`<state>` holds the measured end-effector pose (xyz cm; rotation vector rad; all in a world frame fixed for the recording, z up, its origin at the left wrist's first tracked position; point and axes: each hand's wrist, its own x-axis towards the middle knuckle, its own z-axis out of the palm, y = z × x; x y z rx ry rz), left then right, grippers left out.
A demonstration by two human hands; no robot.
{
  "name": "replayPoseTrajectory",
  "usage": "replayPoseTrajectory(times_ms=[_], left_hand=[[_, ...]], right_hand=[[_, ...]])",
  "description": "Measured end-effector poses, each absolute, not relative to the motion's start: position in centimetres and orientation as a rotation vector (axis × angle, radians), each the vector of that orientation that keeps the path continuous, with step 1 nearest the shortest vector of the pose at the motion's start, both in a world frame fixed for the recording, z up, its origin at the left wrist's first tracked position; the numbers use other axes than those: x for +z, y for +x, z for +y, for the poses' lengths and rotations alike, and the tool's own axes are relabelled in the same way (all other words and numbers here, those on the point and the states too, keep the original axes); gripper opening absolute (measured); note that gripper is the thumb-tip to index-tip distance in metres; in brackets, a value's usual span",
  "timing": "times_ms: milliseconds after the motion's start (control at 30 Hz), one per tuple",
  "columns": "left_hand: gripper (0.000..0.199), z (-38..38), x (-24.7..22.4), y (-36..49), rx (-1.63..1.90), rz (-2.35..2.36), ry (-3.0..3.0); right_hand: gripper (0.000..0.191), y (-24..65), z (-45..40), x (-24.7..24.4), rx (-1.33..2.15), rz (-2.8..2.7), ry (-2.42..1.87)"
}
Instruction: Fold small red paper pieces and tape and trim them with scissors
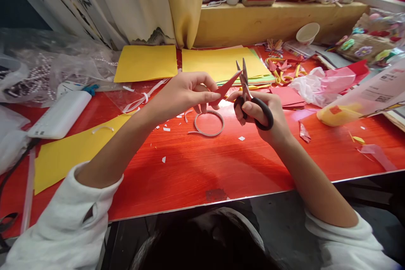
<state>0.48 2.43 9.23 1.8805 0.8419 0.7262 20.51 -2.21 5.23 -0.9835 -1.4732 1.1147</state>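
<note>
My left hand pinches a small folded piece of red paper between thumb and fingers, its point aimed up and right. My right hand grips black-handled scissors, blades slightly apart and pointing up, right beside the paper's tip. Both hands hover above a red table. A thin ring of tape lies on the table just below them, among small white paper scraps.
Yellow paper sheets lie at the back, another at the front left. A white box and plastic bags sit left. Red paper, pink plastic and cuttings crowd the right. A paper cup stands by a wooden shelf.
</note>
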Motion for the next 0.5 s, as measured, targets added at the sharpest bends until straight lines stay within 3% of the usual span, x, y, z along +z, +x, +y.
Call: replayPoseTrajectory(times_ms=[500], left_hand=[[0.015,2.8,8.41,0.65,0.71,0.773,1.833]], right_hand=[[0.038,20.4,-2.36,5.27,0.98,-1.529,-1.082]])
